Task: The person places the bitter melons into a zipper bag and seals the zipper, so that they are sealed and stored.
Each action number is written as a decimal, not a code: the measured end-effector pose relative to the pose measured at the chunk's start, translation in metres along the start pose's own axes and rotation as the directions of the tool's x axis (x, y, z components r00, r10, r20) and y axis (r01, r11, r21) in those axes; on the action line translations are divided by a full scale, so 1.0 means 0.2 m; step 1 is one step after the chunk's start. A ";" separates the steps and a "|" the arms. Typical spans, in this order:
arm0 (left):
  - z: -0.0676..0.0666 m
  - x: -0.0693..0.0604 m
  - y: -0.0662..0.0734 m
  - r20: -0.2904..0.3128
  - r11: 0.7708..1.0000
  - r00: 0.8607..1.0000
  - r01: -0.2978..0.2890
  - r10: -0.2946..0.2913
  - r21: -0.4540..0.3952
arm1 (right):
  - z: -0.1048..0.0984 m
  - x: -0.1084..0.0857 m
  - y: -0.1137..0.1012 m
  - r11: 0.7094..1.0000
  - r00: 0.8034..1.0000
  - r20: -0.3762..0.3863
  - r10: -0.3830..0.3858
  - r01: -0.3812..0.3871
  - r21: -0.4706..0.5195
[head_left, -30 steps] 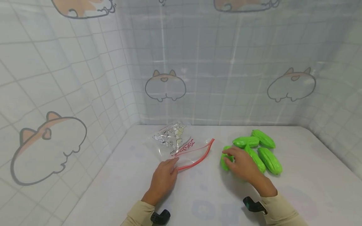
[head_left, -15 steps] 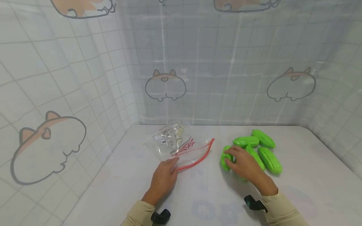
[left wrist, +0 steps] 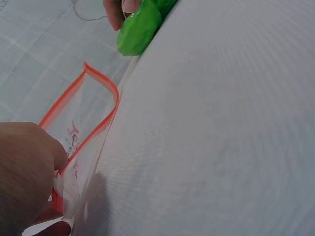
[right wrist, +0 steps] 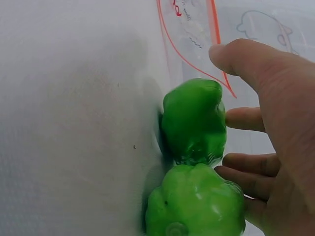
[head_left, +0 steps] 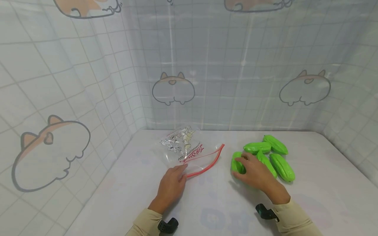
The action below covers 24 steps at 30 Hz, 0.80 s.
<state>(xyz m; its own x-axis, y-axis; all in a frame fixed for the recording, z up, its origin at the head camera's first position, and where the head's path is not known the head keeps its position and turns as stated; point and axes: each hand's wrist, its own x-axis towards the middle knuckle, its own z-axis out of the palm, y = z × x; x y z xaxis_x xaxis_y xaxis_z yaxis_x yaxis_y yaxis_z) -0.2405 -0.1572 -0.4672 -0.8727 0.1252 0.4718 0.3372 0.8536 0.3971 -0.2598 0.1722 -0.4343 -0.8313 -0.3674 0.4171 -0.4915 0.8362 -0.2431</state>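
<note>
A clear zip bag with a red rim [head_left: 206,167] [left wrist: 106,120] lies on the white table [head_left: 206,200]. My left hand [head_left: 171,185] [left wrist: 24,177] pinches its near edge, and the mouth gapes in the left wrist view. To the bag's right is a ridged green vegetable [head_left: 235,159] [left wrist: 140,32] [right wrist: 192,118]. Over it is my right hand [head_left: 258,175] [right wrist: 290,118], thumb and fingers spread apart, fingertips close along its far side; whether they touch it I cannot tell. Another green piece [right wrist: 197,201] lies beside it in the right wrist view.
Several more green vegetables [head_left: 282,167] lie grouped beyond and right of my right hand, one crosswise [head_left: 257,147] at the back. A patterned grid curtain [head_left: 236,65] stands around the table's back and sides.
My right thumb has moved away from the fingers, widening the hand over the green vegetable, which shows a little differently beneath it. My left hand and the bag have hardly moved.
</note>
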 end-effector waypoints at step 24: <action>-0.01 0.00 0.01 -0.005 1.000 1.000 0.004 -0.004 -0.002 | 0.03 0.00 -0.04 0.998 1.000 0.014 -0.008 0.008 -0.058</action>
<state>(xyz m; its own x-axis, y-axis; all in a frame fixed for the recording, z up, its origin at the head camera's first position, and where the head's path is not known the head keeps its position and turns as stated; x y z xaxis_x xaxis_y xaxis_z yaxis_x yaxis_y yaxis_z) -0.2394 -0.1567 -0.4656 -0.8726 0.1192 0.4737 0.3341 0.8531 0.4008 -0.2574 0.1636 -0.4377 -0.8310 -0.3792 0.4070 -0.4825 0.8554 -0.1884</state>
